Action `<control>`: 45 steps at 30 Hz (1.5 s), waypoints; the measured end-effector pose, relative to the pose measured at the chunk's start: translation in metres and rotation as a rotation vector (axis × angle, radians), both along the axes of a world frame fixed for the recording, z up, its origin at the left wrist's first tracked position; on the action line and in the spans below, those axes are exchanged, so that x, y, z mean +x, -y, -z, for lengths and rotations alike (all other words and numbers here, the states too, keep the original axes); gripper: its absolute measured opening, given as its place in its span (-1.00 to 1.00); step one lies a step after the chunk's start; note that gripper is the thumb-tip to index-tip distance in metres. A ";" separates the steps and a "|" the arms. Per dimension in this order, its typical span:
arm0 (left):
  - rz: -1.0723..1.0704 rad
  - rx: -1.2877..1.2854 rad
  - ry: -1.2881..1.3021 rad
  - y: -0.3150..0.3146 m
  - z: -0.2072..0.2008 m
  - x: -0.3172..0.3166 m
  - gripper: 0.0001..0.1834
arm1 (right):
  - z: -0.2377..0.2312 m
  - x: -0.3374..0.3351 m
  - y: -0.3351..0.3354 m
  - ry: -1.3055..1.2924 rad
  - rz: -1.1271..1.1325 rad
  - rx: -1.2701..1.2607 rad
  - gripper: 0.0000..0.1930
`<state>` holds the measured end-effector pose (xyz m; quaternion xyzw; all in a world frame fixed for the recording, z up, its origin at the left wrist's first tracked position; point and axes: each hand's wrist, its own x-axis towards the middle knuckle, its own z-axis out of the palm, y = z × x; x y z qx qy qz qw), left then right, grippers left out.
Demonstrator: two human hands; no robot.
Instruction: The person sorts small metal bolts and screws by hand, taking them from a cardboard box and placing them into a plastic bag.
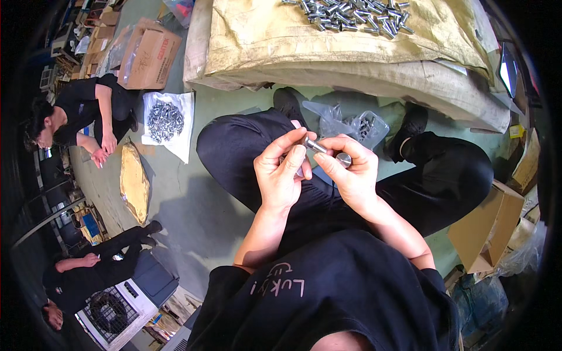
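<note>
Two hands meet over the lap in the head view, both closed on one small metal bolt. The left hand pinches the shank end between thumb and fingertips; the right hand holds the round head end, thumb and forefinger wrapped about it. Each grip is narrow and closed on the part, nothing else held.

Position of the bolt: it spans the gap between the two grips, tilted, shank end up toward the left fingers, head end lower at the right fingers. Only the short middle stretch shows bare; whether a nut or sleeve sits on it, I cannot tell.

Surroundings: a clear plastic bag of bolts lies on the floor just beyond the hands, between the shoes. A spread of loose bolts rests on a tan sack farther off. Another heap of bolts on white sheet sits near a seated co-worker to the left.

Risk, as a judgement: the pinch is fingertip-only on a smooth part, so a twist from one hand could slip the bolt out, dropping it into the dark trousers or onto the green floor. A sideways pull would misalign the two ends.
</note>
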<state>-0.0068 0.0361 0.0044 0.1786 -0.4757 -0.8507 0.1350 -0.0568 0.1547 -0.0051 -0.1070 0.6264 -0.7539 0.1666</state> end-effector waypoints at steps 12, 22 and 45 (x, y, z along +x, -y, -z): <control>0.051 0.007 -0.007 0.017 -0.003 0.007 -0.75 | -0.012 -0.003 0.005 -0.418 -0.011 0.151 -0.79; -0.726 0.085 0.206 0.191 0.039 0.104 -0.80 | 0.010 -0.005 0.008 0.320 0.119 -0.040 -0.83; -0.109 -0.402 0.065 0.101 -0.028 0.079 -0.48 | -0.024 0.022 0.055 0.291 -0.586 -0.019 -0.83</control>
